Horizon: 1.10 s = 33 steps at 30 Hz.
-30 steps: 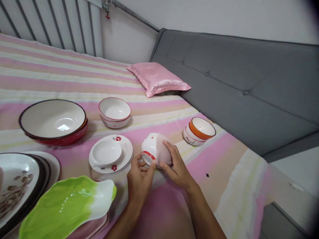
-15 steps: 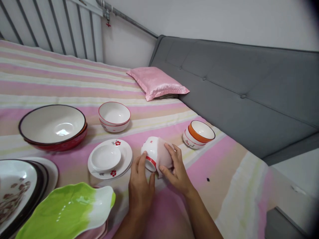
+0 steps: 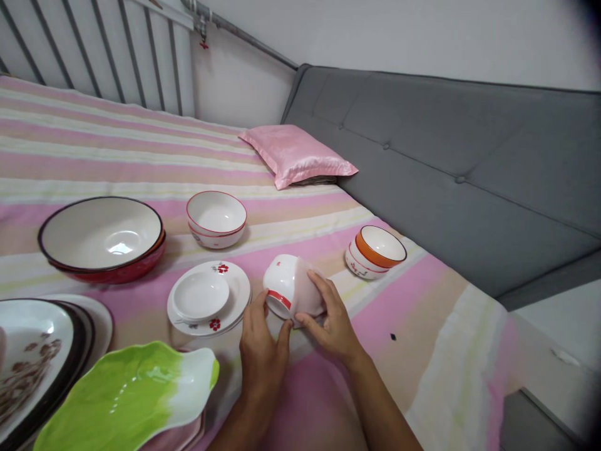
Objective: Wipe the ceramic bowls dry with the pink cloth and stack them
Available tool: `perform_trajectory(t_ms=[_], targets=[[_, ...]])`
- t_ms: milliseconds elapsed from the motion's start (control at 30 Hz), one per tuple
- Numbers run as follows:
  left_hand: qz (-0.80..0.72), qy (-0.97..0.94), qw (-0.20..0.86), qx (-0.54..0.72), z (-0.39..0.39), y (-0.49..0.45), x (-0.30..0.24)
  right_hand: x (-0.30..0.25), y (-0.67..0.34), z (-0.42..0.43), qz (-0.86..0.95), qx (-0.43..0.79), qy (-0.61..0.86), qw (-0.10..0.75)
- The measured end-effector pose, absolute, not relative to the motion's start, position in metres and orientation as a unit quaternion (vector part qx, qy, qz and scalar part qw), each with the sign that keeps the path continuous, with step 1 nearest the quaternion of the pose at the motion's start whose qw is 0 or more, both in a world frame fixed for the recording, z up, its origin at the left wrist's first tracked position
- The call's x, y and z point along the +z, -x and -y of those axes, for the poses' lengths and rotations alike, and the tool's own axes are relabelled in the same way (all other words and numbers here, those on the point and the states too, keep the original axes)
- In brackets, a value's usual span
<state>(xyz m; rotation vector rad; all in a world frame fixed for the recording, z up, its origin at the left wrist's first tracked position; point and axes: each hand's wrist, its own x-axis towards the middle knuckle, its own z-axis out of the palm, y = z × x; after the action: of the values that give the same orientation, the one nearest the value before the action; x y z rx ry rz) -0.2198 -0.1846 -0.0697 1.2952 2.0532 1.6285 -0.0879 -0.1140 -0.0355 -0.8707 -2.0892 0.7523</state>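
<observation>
A small white bowl with a red band (image 3: 284, 283) is tipped on its side above the striped bed cover (image 3: 141, 156). My left hand (image 3: 261, 343) grips its rim from below, fingers closed round the red band. My right hand (image 3: 329, 313) presses a thin pale pink cloth (image 3: 307, 293) against the bowl's outer wall, fingers curved over it. Just left of the bowl lies a white saucer on a flowered plate (image 3: 209, 299).
Two stacked red-rimmed bowls (image 3: 216, 218) and a big red bowl (image 3: 101, 238) sit further back. An orange-rimmed bowl stack (image 3: 375, 250) stands right. A green leaf dish (image 3: 122, 398) and dark-rimmed plates (image 3: 32, 351) lie near left. Pink pillow (image 3: 295, 153), grey sofa back (image 3: 446, 163).
The bowl has turned in my hands, its base now more upward. My left hand has shifted from beside the rim to under it. The cloth stays pressed on the bowl.
</observation>
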Motion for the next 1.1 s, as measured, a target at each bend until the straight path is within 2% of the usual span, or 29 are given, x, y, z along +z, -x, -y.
perform_trajectory(t_ms=[267, 467, 833, 1100], targets=[[-0.696, -0.431, 0.109, 0.564, 0.184, 0.22, -0.07, -0.038, 0.089, 0.114, 0.804, 0.286, 0.357, 0.38], [-0.664, -0.499, 0.104, 0.547, 0.189, 0.214, -0.059, -0.022, 0.082, 0.12, 0.726, 0.328, 0.394, 0.46], [-0.676, -0.401, 0.229, 0.575, 0.186, 0.216, -0.059, -0.024, 0.088, 0.118, 0.774, 0.29, 0.394, 0.401], [-0.628, -0.319, 0.32, 0.633, 0.181, 0.218, -0.065, -0.031, 0.085, 0.115, 0.793, 0.33, 0.357, 0.367]])
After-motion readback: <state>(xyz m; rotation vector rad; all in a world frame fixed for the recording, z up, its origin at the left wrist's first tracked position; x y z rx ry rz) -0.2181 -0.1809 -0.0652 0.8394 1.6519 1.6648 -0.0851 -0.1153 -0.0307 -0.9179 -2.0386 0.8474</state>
